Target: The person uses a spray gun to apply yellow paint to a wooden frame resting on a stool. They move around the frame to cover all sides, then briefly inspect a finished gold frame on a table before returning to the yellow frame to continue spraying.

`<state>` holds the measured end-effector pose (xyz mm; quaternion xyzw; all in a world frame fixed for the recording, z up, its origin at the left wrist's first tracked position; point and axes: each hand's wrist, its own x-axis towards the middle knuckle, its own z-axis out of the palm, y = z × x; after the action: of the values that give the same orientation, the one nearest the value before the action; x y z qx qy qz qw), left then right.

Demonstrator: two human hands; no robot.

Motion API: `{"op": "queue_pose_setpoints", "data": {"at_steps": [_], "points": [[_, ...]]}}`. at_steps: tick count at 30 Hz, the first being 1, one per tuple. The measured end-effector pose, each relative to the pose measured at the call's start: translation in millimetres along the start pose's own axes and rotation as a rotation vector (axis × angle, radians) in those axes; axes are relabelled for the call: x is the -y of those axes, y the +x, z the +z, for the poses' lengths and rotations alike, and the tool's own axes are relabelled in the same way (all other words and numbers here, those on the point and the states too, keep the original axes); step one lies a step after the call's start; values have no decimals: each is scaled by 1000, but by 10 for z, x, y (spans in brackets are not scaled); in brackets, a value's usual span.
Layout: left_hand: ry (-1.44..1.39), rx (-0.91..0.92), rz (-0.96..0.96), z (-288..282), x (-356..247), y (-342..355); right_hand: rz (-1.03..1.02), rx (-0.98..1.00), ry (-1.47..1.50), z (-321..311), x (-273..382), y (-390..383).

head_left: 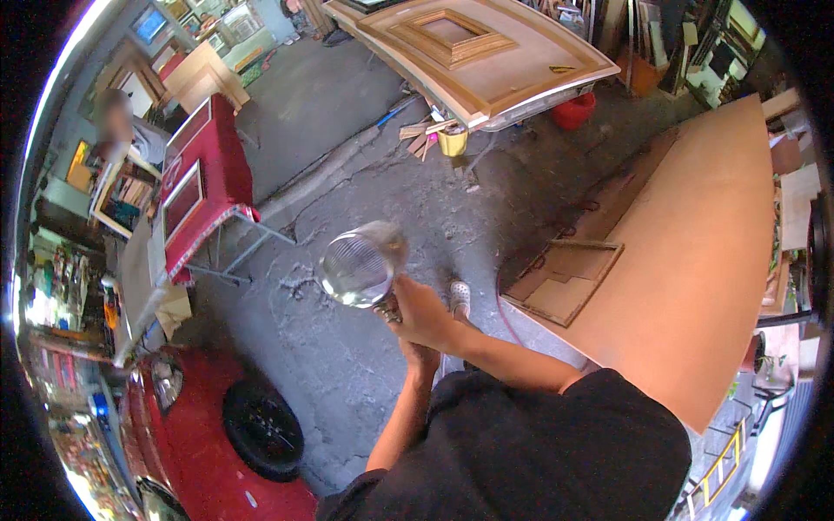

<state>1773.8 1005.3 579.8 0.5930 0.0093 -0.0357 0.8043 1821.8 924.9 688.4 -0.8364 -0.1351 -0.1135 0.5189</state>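
Note:
A silver metal cup (358,266), which looks like the cup of a paint spray gun, is held out in front of me with its wide round end turned toward me. Small metal fittings (388,311) show at its lower edge. My right hand (426,313) is closed around the part just below the cup. Directly beneath it, my left hand (419,354) sits close against the right wrist. The right hand and forearm hide most of its fingers, so I cannot tell what they grip.
To the right a large wooden panel (686,252) bears a small frame (569,282). Ahead, a table carries a big panel (556,65) with an ornate frame (452,36). A yellow bucket (453,142) and red basin (573,111) stand below. A red-draped table (228,156), a person (148,139) and a red car (195,451) are left.

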Motion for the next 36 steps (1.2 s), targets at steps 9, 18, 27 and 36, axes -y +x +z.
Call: {"op": "queue_pose_setpoints", "data": {"at_steps": [9,18,27,36], "points": [[3,-77,-15,-240,-638,2044,3,20,180,218,-323,2196],[-9,-201,107,-221,-1284,3977,-44,59,-34,187,-645,4092],[-196,-129,-257,-907,-1300,5825,95,154,-149,109,-2222,5034],[-91,-110,-165,-1309,-1642,7760,722,-119,-580,-786,-2947,5229]]}}
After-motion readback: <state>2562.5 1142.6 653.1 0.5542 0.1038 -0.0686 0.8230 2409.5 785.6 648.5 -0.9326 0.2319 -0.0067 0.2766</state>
